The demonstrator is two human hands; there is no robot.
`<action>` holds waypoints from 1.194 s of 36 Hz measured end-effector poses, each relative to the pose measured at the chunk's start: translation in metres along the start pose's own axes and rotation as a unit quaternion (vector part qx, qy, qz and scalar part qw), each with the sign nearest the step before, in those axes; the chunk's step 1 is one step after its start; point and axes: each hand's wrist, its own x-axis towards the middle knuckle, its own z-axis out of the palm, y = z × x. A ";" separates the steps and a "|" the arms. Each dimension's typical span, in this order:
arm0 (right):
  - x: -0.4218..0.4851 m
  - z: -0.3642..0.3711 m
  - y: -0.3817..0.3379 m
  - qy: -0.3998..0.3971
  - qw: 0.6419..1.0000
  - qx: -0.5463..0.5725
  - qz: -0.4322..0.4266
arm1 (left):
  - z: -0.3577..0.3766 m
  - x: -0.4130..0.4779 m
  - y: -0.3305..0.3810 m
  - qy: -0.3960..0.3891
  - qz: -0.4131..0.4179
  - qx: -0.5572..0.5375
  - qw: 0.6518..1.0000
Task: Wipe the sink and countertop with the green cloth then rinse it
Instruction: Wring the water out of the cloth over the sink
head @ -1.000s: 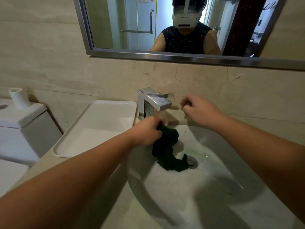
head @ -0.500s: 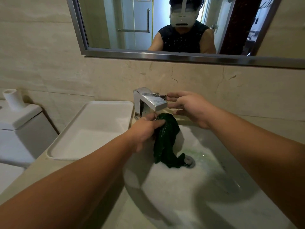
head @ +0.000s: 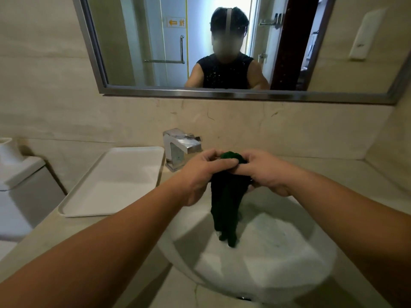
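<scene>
Gripping the green cloth (head: 225, 203) just before the chrome faucet (head: 181, 147), left hand (head: 201, 172) and right hand (head: 264, 172) bunch its top; soaked, limp, likely heavy, it dangles into the sink (head: 278, 252).

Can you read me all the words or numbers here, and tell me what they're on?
"推", beside an orange arrow: on the door sign seen in the mirror, a little blurred.
Dark mark on the white wall box: too small to read.
Faucet, tray, green cloth: no writing shows.
</scene>
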 end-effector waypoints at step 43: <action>-0.085 -0.036 0.044 0.094 0.910 -0.356 -0.192 | 0.055 0.000 -0.040 -0.084 -0.200 -0.194 0.957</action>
